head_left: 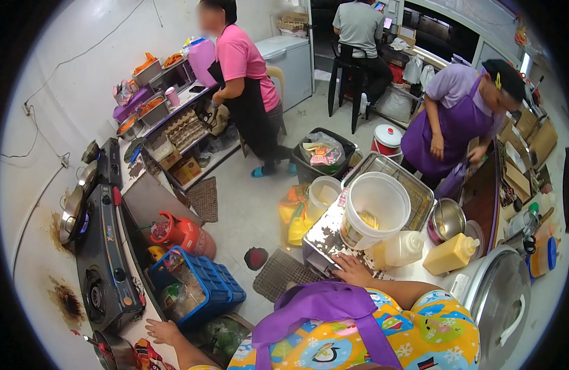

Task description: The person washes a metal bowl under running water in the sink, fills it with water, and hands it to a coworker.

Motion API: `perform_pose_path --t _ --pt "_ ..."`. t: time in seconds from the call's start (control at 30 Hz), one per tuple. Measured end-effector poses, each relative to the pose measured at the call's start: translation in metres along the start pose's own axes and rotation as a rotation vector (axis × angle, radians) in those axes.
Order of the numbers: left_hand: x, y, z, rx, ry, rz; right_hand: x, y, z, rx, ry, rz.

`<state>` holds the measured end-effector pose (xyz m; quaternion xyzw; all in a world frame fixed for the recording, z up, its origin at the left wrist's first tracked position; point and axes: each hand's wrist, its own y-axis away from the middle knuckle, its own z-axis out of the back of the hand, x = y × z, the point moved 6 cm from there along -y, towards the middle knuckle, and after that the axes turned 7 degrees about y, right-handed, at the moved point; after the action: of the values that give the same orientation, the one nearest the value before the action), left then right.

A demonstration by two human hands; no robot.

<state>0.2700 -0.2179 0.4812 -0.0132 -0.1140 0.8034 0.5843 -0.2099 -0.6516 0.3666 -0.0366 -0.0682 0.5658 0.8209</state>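
My left hand (164,332) rests with fingers spread on the edge of the counter (141,317) beside the black gas stove (115,271). Just below it are a metal pot (113,350) and a red packet (150,356). On the other side, my right hand (352,270) lies flat, fingers stretched, on the worn edge of a white table (324,237). Near those fingers stands a large white bucket (377,206) with some yellowish pieces at its bottom. Beside it are a jug of pale yellow liquid (400,250) and a yellow bottle (449,254). Neither hand holds anything.
Below the left counter sit a blue crate (198,290) and a red gas cylinder (189,237). A lined bin (324,154) stands beyond the table. One person in pink (247,80) stands at a shelf, another in purple (451,135) at the right counter, a third (358,37) sits behind.
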Motion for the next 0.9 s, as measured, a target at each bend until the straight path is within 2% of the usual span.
perform_pose_path --t 0.23,0.9 --pt "0.001 -0.002 0.000 0.043 0.030 -0.022 0.003 -0.004 0.015 0.007 -0.085 -0.018" --pt "-0.003 0.005 0.012 0.055 0.079 0.000 0.002 -0.004 0.012 0.018 -0.071 -0.003"
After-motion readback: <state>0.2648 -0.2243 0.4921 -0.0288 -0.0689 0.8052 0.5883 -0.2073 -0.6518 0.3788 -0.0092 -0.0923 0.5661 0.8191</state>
